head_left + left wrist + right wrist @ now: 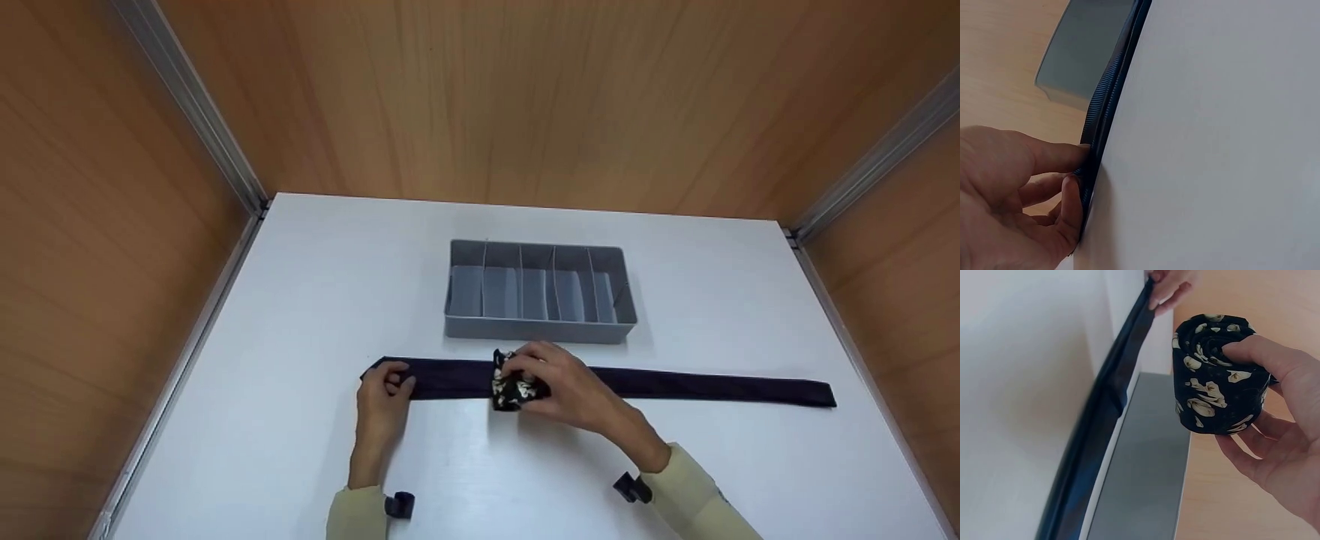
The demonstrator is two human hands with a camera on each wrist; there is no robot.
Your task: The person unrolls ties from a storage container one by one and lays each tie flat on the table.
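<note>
A long dark navy necktie (pixel 712 385) lies stretched from left to right across the white table. At its wide, pointed left end my left hand (pixel 382 405) pinches the fabric; in the left wrist view the thumb (pixel 1072 202) and index finger meet at the tie's edge. My right hand (pixel 570 386) grips a rolled-up black necktie (pixel 1213 391) with cream flowers, thumb on the spiral end and fingers round the far side. In the head view this roll overlaps the middle of the navy tie, while the right wrist view shows it held off to one side of it.
Behind the navy tie stands a grey organizer box (pixel 540 330) with several narrow compartments. Wooden panels (pixel 480 97) with metal rails enclose the white table (pixel 285 315) at the back and both sides. Dark camera straps (pixel 400 505) show at both wrists.
</note>
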